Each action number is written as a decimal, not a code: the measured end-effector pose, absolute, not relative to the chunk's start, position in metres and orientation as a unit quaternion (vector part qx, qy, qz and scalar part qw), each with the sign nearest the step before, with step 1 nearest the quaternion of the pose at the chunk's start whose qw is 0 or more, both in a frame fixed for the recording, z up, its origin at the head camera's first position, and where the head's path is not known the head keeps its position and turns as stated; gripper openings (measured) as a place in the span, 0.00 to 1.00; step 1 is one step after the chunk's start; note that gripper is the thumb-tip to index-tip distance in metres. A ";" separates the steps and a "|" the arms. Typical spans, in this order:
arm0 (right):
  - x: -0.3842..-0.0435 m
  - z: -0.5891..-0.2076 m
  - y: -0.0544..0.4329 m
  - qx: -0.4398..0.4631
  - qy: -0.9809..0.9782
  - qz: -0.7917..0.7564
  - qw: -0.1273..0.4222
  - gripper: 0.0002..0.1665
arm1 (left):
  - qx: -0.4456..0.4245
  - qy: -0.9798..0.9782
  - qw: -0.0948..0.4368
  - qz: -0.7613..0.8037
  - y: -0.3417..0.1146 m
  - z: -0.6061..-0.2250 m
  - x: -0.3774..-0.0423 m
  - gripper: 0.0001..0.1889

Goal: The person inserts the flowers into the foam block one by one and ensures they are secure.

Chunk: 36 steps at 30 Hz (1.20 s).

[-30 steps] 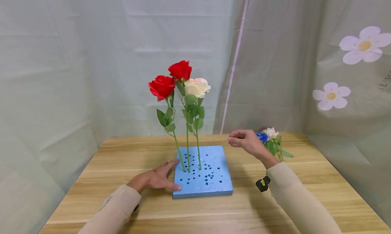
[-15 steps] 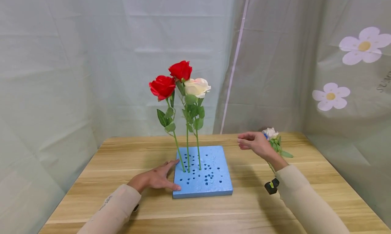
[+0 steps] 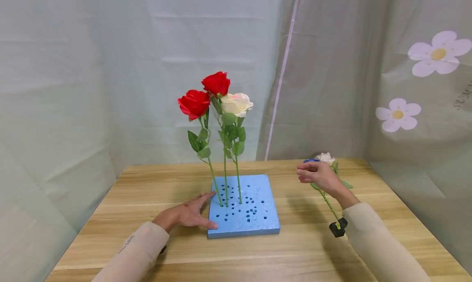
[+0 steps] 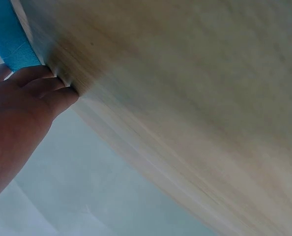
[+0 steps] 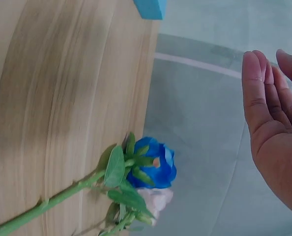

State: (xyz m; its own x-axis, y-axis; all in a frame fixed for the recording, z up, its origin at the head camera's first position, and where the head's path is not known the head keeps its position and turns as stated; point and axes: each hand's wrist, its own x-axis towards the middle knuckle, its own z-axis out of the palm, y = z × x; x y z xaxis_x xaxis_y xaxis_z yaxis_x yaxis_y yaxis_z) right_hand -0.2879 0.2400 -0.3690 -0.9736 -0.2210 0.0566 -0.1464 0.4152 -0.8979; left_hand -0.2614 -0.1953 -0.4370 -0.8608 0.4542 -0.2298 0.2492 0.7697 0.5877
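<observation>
My left hand (image 3: pixel 189 212) rests against the left side of a blue board (image 3: pixel 236 229) full of small holes, thumb at its front left corner and fingers spread. Two red roses (image 3: pixel 193 104) and a cream rose (image 3: pixel 237 104) stand in the board on green stems. Over the right part of the table hovers my right hand (image 3: pixel 322 177), fingers loosely bent, holding nothing. Below and behind it lie a blue rose (image 5: pixel 153 164) and a pale pink-white rose (image 5: pixel 158 199); in the head view the hand partly hides both.
The wooden table (image 3: pixel 177 253) ends at a back edge close to hanging grey-green curtains (image 3: pixel 147 89). A black wrist camera (image 3: pixel 337 228) hangs under the right sleeve. Flower prints (image 3: pixel 398 115) decorate the right-hand curtain.
My right hand has moved right and slightly down, away from the board, and stands over the lying roses. The left hand has stayed at the board.
</observation>
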 end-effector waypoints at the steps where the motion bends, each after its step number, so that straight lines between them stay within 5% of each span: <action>1: -0.287 -0.369 0.242 -0.109 0.842 -0.528 0.037 0.25 | 0.191 0.923 0.182 0.280 -0.196 -0.437 -0.261 0.60; 36: -0.275 -0.394 0.287 -0.058 0.845 -0.528 0.062 0.27 | 0.195 0.922 0.184 0.280 -0.196 -0.437 -0.262 0.61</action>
State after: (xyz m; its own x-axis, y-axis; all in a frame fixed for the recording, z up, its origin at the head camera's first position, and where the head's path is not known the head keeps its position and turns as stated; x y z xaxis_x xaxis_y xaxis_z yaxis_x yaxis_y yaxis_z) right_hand -0.2754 0.2868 -0.3939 -0.9855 -0.1641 -0.0430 -0.0332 0.4350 -0.8998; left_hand -0.2621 -0.1962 -0.4372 -0.8565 0.4620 -0.2303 0.2562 0.7677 0.5874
